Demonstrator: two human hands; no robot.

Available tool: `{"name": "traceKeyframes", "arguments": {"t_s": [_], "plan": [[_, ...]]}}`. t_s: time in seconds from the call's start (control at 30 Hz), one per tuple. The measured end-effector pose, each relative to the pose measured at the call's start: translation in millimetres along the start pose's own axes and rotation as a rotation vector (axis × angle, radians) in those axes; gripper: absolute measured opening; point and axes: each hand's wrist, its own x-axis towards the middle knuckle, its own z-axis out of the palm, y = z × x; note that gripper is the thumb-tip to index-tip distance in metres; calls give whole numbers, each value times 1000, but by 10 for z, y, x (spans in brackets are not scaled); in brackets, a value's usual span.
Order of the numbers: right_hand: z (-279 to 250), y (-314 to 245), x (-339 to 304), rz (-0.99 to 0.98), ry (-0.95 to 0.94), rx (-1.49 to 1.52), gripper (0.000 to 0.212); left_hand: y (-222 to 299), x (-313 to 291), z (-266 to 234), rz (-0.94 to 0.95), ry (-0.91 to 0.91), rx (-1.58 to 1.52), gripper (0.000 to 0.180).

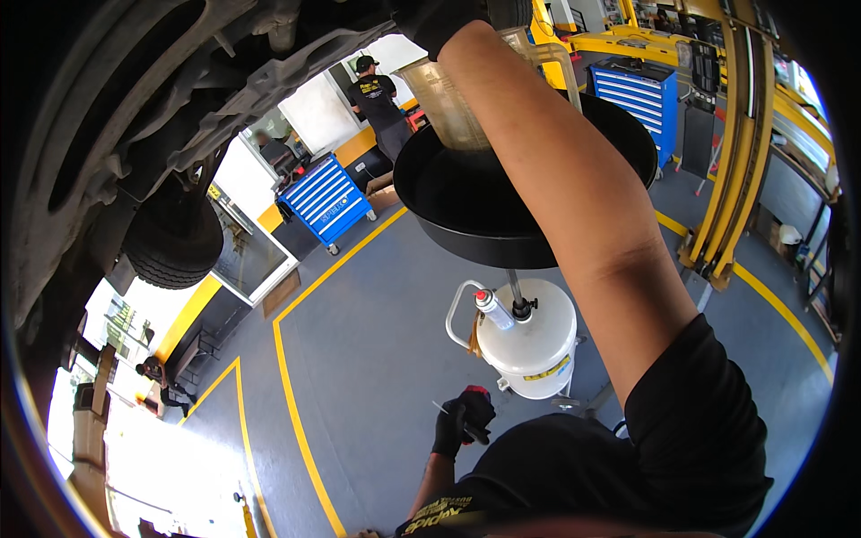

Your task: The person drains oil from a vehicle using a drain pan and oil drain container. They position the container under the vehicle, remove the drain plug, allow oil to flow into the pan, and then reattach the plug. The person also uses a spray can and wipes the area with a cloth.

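The vehicle (215, 108) fills the upper left of the frame over my head, its tyre (175, 242) hanging below the bodywork, and I judge the step in hand to be work on its underside with a drain stand in place. The white tank (529, 339) of that stand is on the floor right of centre, and the wide black basin (466, 244) rides above it on a pole at upper centre. A cloudy plastic jug (448, 108) shows over the basin, partly behind my arm. My gloved right hand (439, 25) is up at the top edge, where I cannot tell whether its fingers are gripping anything. My left hand (464, 421), low in the centre, has its fingers curled round a slim metal tool (440, 408); a spray can (494, 310) leans on the tank top above it. To me, the next move calls for a steady overhead reach, the basin kept squarely underneath and the tool held ready.
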Motion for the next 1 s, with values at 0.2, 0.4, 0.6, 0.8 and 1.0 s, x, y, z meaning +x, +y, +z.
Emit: {"name": "traceKeyframes", "arguments": {"t_s": [0.2,0.4,0.6,0.8,1.0], "plan": [[285,375,67,435,-3,1333,11,43,83,9,88,-118,-16,26],[42,16,-2,-60,138,-97,17,10,-6,-10,57,-34,-17,28],[176,313,39,429,-37,1559,11,-38,95,4,80,-54,-46,29],[76,158,49,262,86,847,21,162,102,74,44,-99,-53,29],[282,263,13,452,79,1986,22,-68,91,5,68,-28,-47,28]]}}
